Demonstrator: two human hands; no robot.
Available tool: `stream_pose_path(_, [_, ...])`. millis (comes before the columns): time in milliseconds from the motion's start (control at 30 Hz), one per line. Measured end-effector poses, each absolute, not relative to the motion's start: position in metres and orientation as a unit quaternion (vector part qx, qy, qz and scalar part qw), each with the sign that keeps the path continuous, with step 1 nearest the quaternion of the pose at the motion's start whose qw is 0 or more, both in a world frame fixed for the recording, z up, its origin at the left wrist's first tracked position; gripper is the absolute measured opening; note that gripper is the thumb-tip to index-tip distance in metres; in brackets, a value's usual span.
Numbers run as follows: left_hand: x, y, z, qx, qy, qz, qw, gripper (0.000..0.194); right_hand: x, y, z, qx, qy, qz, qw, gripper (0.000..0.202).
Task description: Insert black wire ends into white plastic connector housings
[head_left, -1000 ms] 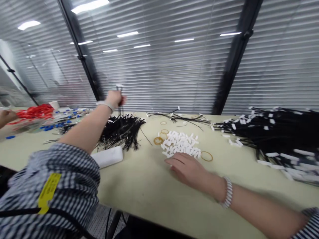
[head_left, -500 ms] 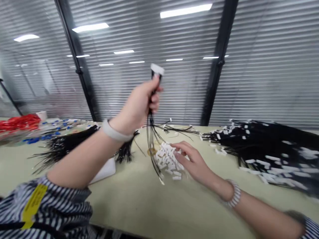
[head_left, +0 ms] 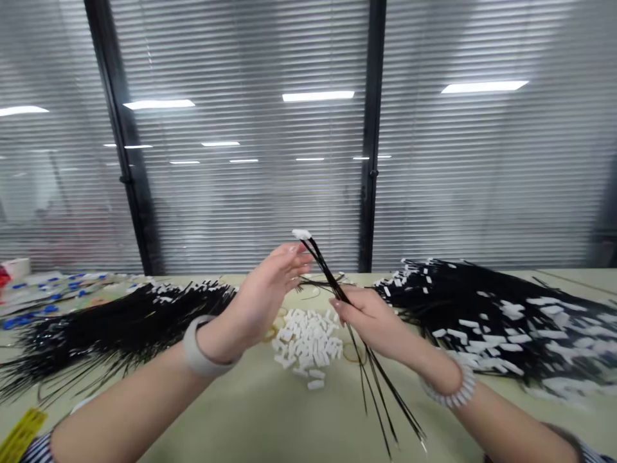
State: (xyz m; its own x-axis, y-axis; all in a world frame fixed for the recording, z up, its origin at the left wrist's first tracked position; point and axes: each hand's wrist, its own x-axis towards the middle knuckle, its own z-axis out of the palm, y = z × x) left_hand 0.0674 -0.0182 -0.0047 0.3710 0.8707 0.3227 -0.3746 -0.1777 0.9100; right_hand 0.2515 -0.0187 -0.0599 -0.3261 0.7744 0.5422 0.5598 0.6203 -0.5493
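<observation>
A small bundle of black wires [head_left: 324, 263] runs through my right hand [head_left: 369, 318], whose fingers are closed around it. White connector housings [head_left: 301, 235] sit at the bundle's upper end, and its loose wire tails hang down to the lower right. Beside that upper end, my left hand [head_left: 267, 292] has its fingers stretched out and holds nothing I can see. Between the hands, on the table, lies a pile of small white connector housings [head_left: 308, 341].
Heaps of black wires lie to the left [head_left: 110, 321] and, with white ends, to the right [head_left: 463, 289]. Yellowish rubber bands [head_left: 355, 352] rest by the pile. Blue-ended pieces [head_left: 53, 297] lie far left. Blinds [head_left: 250, 212] stand behind the pale table [head_left: 250, 411].
The wire bundle has passed from my left hand to my right and now tilts. My left hand has come down and opened; my right has left the housing pile. The view has turned right.
</observation>
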Motion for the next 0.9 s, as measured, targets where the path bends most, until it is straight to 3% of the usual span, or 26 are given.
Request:
stream_pose_path(100, [0.051, -0.018, -0.015, 0.572, 0.265, 0.487, 0.605, 0.029, 0.263, -0.023, -0.064, -0.431, -0.821, -0.016, 0.375, 0.03])
stream_pose_path(200, [0.045, -0.018, -0.035, 0.576, 0.269, 0.408, 0.655, 0.032, 0.276, -0.029, -0.078, -0.451, -0.817, -0.215, 0.288, 0.026])
stream_pose_path(267, [0.045, -0.018, -0.05, 0.569, 0.277, 0.387, 0.67, 0.03, 0.284, -0.035, -0.086, -0.463, -0.819, -0.241, 0.237, 0.024])
stream_pose_path(333, [0.048, -0.019, -0.065, 0.586, 0.292, 0.405, 0.638, 0.029, 0.292, -0.042, -0.09, -0.461, -0.848, -0.165, 0.2, 0.025])
stream_pose_path(500, [0.056, -0.029, -0.085, 0.721, 0.275, 0.405, 0.49, 0.025, 0.314, -0.047, -0.085, -0.449, -0.871, 0.181, 0.086, 0.033])
stream_pose_path(633, [0.062, -0.041, -0.086, 0.851, 0.253, 0.358, 0.289, 0.016, 0.335, -0.037, -0.08, -0.466, -0.813, 0.348, -0.006, 0.036])
stream_pose_path(700, [0.066, -0.043, -0.089, 0.866, 0.277, 0.334, 0.249, 0.015, 0.344, -0.032, -0.075, -0.469, -0.825, 0.312, 0.028, 0.029])
stream_pose_path(733, [0.069, -0.044, -0.092, 0.852, 0.298, 0.324, 0.283, 0.016, 0.348, -0.029, -0.072, -0.486, -0.828, 0.267, 0.079, 0.025])
stream_pose_path(833, [0.076, -0.043, -0.108, 0.742, 0.354, 0.269, 0.501, 0.015, 0.348, -0.027, -0.065, -0.571, -0.772, 0.12, 0.251, 0.022])
stream_pose_path(900, [0.079, -0.043, -0.12, 0.657, 0.379, 0.231, 0.609, 0.01, 0.338, -0.029, -0.065, -0.585, -0.746, 0.103, 0.301, 0.021])
